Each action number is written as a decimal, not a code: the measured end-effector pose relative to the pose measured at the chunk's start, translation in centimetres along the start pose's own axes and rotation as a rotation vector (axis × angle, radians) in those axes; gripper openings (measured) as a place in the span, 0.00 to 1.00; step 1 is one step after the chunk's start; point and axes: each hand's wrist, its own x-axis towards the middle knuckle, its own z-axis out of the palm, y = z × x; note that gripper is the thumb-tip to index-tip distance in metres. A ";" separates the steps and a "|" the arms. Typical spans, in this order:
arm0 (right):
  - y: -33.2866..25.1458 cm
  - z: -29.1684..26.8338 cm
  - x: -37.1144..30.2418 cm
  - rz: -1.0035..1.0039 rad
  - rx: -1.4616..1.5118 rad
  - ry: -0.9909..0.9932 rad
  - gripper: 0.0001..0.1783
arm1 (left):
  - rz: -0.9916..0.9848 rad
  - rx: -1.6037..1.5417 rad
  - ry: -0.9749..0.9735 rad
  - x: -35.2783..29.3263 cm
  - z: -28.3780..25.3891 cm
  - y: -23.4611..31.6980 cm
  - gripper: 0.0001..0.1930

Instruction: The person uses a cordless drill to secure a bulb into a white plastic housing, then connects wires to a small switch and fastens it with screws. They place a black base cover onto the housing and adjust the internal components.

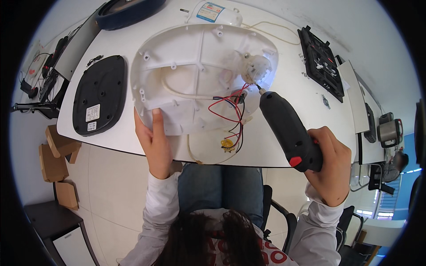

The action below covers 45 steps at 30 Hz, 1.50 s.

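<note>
Looking down, I see a white surface [306, 106] over a pale tiled floor [111, 177], with brown cardboard boxes [55, 159] on the floor at left and a black chair [284, 217] below. My left hand [155, 142] lies flat on the near rim of the white shell [199, 75] mid-surface, its grip holding nothing, while my right hand [330, 164] grips the black driver [288, 131], tip at the shell's motor [255, 68]. A black oval base [100, 95] at left bears two white labels, and a white cylinder [215, 12] at the far edge has a blue-and-red one.

Head-worn fisheye, steeply down, close
</note>
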 end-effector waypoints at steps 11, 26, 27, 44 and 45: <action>1.2 0.7 -3.0 0.033 0.210 0.126 0.25 | -0.032 0.044 0.071 -0.4 0.1 -0.5 0.23; 8.1 9.2 -4.5 0.320 0.070 0.235 0.24 | -0.029 -0.039 0.096 0.0 -0.9 -1.8 0.21; 8.3 9.3 -4.3 0.309 0.069 0.222 0.24 | -0.031 -0.039 0.095 0.0 -0.8 -1.7 0.20; 15.0 6.4 -1.8 0.119 0.533 -0.125 0.31 | -0.078 -0.013 0.187 -0.2 -1.1 -1.4 0.18; 17.3 7.1 -1.2 0.169 0.567 -0.073 0.26 | -0.077 -0.014 0.189 -0.3 -0.9 -1.2 0.18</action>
